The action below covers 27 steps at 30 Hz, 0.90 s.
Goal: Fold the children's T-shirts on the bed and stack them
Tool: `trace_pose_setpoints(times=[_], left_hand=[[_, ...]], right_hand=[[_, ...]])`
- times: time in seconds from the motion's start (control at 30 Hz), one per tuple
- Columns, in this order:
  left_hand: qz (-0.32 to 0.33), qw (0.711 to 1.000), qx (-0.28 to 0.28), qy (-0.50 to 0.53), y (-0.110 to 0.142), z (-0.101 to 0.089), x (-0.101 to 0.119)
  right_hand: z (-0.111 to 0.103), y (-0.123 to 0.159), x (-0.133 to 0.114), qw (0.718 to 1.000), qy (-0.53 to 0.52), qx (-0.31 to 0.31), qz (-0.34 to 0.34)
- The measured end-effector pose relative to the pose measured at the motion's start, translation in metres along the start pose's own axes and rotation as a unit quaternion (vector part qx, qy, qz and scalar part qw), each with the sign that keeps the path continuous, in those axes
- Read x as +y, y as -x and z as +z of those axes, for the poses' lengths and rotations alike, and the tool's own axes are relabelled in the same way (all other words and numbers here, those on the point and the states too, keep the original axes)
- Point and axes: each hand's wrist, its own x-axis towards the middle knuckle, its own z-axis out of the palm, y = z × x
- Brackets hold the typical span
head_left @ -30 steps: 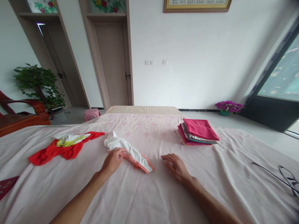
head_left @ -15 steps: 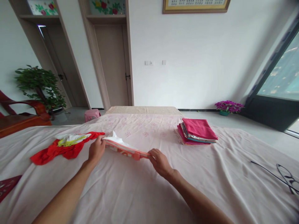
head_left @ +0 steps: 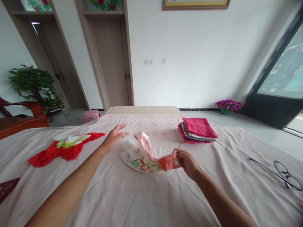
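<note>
Right hand [head_left: 189,160]: fingers and thumb pinched closed on the orange-trimmed end of a white printed garment [head_left: 148,164], at that garment's 3 o'clock end. Left hand [head_left: 114,138]: open, fingers apart, holding nothing, palm turned toward the garment; position 10 o'clock of it, apart from it. Garment: white with an orange, green and teal print; lies in front of the person, near the middle of a pale pink floral sheet [head_left: 142,201]. A loop of its orange edging stands up at the garment's 12 o'clock side; the near edge bows toward the person. Clock positions below taken from the garment, 12 pointing away from the person. At 2 o'clock: stack of folded fabric [head_left: 200,129], deep pink piece on top, white patterned and teal layers beneath. At 9 o'clock: red garment [head_left: 47,154], spread unevenly, with a crumpled white cloth with yellow-green edging [head_left: 72,141] on it. At 3 o'clock, well apart: black-framed eyeglasses [head_left: 285,175], arms unfolded. Between 8 and 9 o'clock, at the view's edge: dark red item [head_left: 8,188], partly cut off, identity not determinable. Beyond the sheet, 10 o'clock: pink plastic stool [head_left: 92,116]. Beyond it, 2 o'clock: purple flowers [head_left: 229,105] in a green pot.
</note>
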Motion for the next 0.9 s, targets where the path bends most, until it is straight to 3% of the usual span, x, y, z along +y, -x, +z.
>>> trace_pose_setpoints(times=[0.1, 0.17, 0.3, 0.43, 0.6, 0.73, 0.9], left_hand=[[-0.084, 0.983, -0.011, -0.163, 0.007, -0.005, -0.058], [-0.110, 0.974, -0.003, -0.198, 0.012, -0.009, -0.087], [-0.131, 0.966, 0.023, -0.221, 0.012, -0.009, -0.113], [-0.139, 0.964, 0.030, -0.226, 0.001, 0.006, -0.122], [-0.144, 0.963, 0.031, -0.226, -0.004, 0.027, -0.126], [-0.124, 0.969, 0.044, -0.209, 0.005, 0.016, -0.110], [-0.131, 0.980, 0.071, -0.136, 0.025, -0.025, -0.080]], right_hand=[[-0.038, 0.006, 0.014, 0.987, 0.153, 0.012, 0.048], [-0.054, 0.007, 0.017, 0.970, 0.232, 0.001, 0.070], [-0.056, -0.012, 0.011, 0.919, 0.392, 0.024, 0.025], [-0.018, -0.049, 0.002, 0.820, 0.561, 0.057, -0.093], [0.058, -0.099, 0.004, 0.777, 0.622, 0.049, -0.089], [0.095, -0.131, 0.018, 0.778, 0.624, 0.060, -0.040], [0.087, -0.143, 0.026, 0.815, 0.573, 0.074, -0.043]])
